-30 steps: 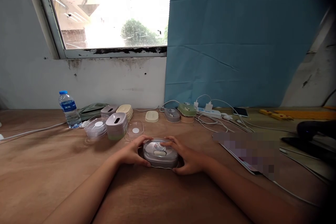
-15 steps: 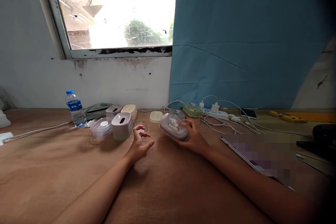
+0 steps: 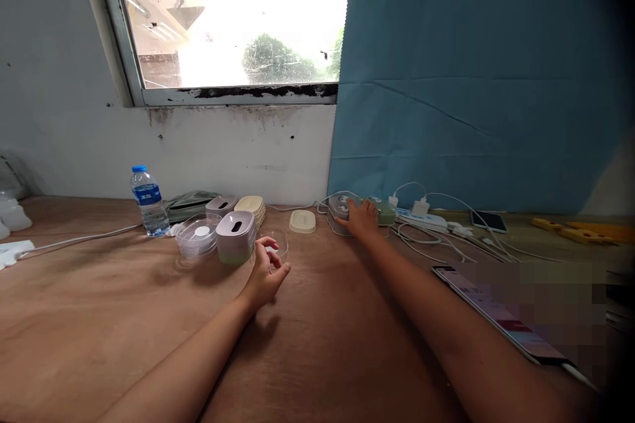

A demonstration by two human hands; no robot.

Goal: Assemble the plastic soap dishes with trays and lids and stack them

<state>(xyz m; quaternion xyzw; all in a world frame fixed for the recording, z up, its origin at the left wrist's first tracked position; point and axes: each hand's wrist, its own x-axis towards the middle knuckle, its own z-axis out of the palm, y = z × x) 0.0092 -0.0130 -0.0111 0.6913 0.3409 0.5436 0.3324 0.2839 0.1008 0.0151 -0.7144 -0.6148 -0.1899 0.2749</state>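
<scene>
My right hand (image 3: 364,218) reaches to the back of the table, its fingers round a grey-mauve lidded box (image 3: 341,225) beside a green lidded box (image 3: 385,213). The hand hides much of the grey box, and I cannot tell whether it stands on another one. My left hand (image 3: 268,274) hovers over the table with fingers loosely curled and apart, holding nothing. Just behind it lies a clear plastic lid (image 3: 280,242). To its left stands a pink box with a slotted top (image 3: 237,228). A cream lid (image 3: 302,221) lies between the hands, further back.
Left of the pink box are stacked clear round containers (image 3: 193,244) and a water bottle (image 3: 149,201). Cream lids are stacked (image 3: 249,205) behind it. At right are a power strip (image 3: 429,219) with cables, a phone (image 3: 489,221) and a tablet-like device (image 3: 501,310).
My right hand has carried the grey-mauve box away from me to the back, next to the green box. My left hand stays nearly in place. The view has shifted slightly.
</scene>
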